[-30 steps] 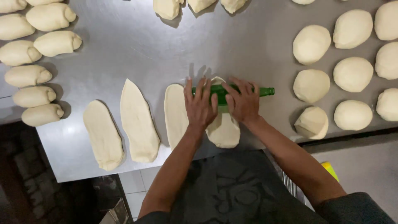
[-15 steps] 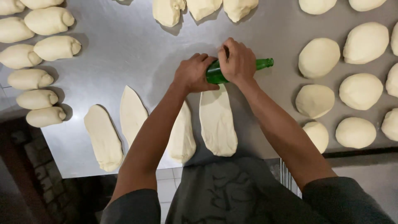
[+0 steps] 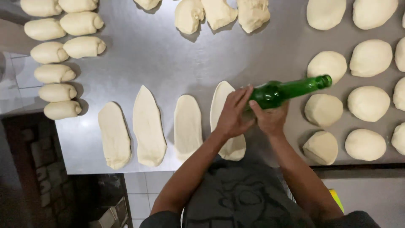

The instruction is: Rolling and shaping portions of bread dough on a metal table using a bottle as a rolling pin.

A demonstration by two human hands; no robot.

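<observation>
Both my hands hold a green glass bottle [image 3: 291,90] that points neck-first to the upper right over the steel table [image 3: 168,63]. My right hand [image 3: 270,120] grips its thick end from below. My left hand [image 3: 234,112] lies against the same end with its fingers stretched along the glass. Under my left hand lies a flattened oval of dough [image 3: 222,99], partly hidden by hand and forearm. Three more flattened ovals [image 3: 147,126] lie in a row to its left.
Rolled dough logs [image 3: 55,74] line the table's left side. Round dough balls [image 3: 367,103] fill the right side, the nearest one [image 3: 322,109] just right of the bottle. Rough dough lumps [image 3: 219,12] sit at the far edge. The table's near edge [image 3: 126,171] runs below the ovals.
The bottle was pushed away from me over the rightmost dough piece, stretching it long. Now it is off the dough, to the right, with its neck angled up.
</observation>
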